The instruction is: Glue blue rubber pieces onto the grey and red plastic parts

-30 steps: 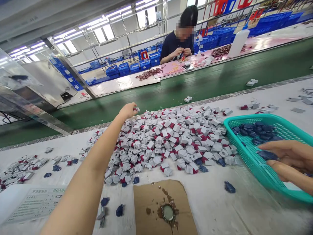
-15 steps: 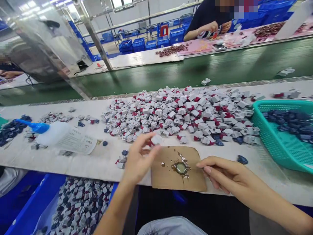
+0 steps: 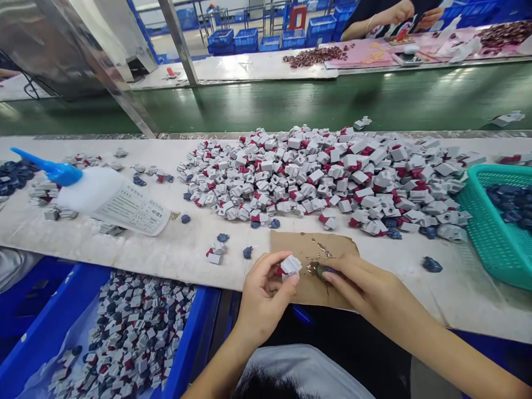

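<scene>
Pinching a grey-and-red piece (image 3: 290,266) between thumb and fingertips, the left hand (image 3: 266,299) hovers in the head view at the left part of a brown cardboard sheet (image 3: 295,241). The right hand (image 3: 368,285) has its thumb and fingers closed narrowly on a small dark piece (image 3: 331,270), which seems to touch the wet spot on the cardboard, though the fingers cover most of it. The cardboard lies at the near edge of a pale, stained worktop (image 3: 216,235).

Beyond it, a broad heap of grey-and-red pieces (image 3: 307,172) spreads over the middle of the worktop, with a few dark blue ones at its near edge. To the right stands a green basket (image 3: 484,233) with dark blue pieces inside; to the left, a white bottle with a blue nozzle (image 3: 108,197) lies on its side among small scattered clusters. At the near left, below the worktop, a blue bin (image 3: 45,338) holds many more grey, red and dark pieces.

Past the worktop, a green belt (image 3: 266,102) runs across the scene. On its far side is another table (image 3: 233,69), partly pink, with dark red bits in piles, where a person's hands (image 3: 394,14) work at the far right. Blue crates (image 3: 246,39) and a red stool (image 3: 297,18) stand on the floor behind, and a metal post (image 3: 178,41) rises at the far left.
</scene>
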The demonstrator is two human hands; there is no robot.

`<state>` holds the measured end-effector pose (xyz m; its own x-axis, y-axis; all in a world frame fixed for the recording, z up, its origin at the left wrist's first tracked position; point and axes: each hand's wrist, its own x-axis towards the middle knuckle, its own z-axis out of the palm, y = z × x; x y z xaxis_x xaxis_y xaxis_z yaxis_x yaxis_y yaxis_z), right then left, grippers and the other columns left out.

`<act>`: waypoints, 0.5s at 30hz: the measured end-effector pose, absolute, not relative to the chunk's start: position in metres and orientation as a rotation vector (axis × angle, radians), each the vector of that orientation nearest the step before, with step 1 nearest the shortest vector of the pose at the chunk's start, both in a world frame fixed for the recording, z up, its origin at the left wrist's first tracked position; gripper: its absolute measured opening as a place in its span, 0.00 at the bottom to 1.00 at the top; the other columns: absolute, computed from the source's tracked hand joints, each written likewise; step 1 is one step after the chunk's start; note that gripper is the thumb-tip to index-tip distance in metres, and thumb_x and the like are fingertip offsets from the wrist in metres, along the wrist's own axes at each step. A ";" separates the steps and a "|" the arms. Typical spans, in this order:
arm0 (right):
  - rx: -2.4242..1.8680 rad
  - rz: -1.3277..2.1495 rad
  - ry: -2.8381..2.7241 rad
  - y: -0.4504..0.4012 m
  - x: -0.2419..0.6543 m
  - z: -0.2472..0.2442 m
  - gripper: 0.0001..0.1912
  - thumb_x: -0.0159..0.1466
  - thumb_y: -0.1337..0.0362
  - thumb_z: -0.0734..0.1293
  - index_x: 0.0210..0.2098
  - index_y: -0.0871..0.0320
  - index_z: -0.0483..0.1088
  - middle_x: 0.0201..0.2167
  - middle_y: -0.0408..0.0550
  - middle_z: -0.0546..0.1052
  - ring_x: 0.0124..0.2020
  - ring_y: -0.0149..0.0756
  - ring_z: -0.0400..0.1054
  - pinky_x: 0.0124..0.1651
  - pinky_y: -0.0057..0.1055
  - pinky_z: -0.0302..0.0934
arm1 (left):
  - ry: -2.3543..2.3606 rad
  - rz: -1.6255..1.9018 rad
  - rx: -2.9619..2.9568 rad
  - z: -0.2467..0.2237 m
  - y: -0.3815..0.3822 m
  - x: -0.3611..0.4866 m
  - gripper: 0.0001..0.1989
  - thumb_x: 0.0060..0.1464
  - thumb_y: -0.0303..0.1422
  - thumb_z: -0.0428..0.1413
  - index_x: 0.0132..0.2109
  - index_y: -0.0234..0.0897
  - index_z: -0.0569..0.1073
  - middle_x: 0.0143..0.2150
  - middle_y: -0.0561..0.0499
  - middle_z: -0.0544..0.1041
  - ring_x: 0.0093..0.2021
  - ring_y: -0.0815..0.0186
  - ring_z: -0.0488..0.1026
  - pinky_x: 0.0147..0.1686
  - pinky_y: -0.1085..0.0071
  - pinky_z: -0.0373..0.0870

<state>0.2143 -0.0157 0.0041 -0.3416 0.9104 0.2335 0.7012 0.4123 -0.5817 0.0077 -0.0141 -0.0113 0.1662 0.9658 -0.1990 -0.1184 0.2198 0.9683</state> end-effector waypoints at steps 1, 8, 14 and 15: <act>-1.369 0.512 -2.168 -0.015 0.213 0.005 0.12 0.71 0.63 0.57 0.43 0.58 0.71 0.35 0.47 0.77 0.33 0.32 0.74 0.34 0.24 0.67 | 1.088 0.992 1.025 -0.011 -0.014 0.008 0.14 0.54 0.36 0.61 0.49 0.42 0.76 0.41 0.48 0.71 0.41 0.65 0.70 0.32 0.77 0.76; -1.394 0.481 -2.256 -0.012 0.220 0.010 0.10 0.70 0.64 0.56 0.40 0.56 0.67 0.34 0.46 0.77 0.32 0.33 0.74 0.31 0.26 0.66 | 1.013 0.996 0.905 -0.009 -0.013 0.005 0.14 0.53 0.35 0.62 0.48 0.42 0.75 0.40 0.50 0.72 0.39 0.67 0.71 0.32 0.76 0.77; -1.471 0.542 -2.417 -0.016 0.227 0.004 0.11 0.70 0.64 0.53 0.40 0.57 0.66 0.31 0.48 0.75 0.26 0.36 0.71 0.23 0.27 0.59 | 0.988 1.010 0.795 -0.005 -0.010 0.005 0.15 0.52 0.33 0.63 0.47 0.41 0.75 0.39 0.51 0.76 0.38 0.69 0.72 0.32 0.78 0.76; -1.493 0.580 -2.383 -0.017 0.227 0.003 0.11 0.70 0.63 0.54 0.39 0.56 0.66 0.29 0.48 0.74 0.25 0.36 0.71 0.23 0.27 0.58 | 0.988 1.009 0.783 -0.005 -0.009 0.005 0.15 0.51 0.33 0.64 0.47 0.41 0.76 0.39 0.51 0.77 0.37 0.69 0.73 0.32 0.79 0.75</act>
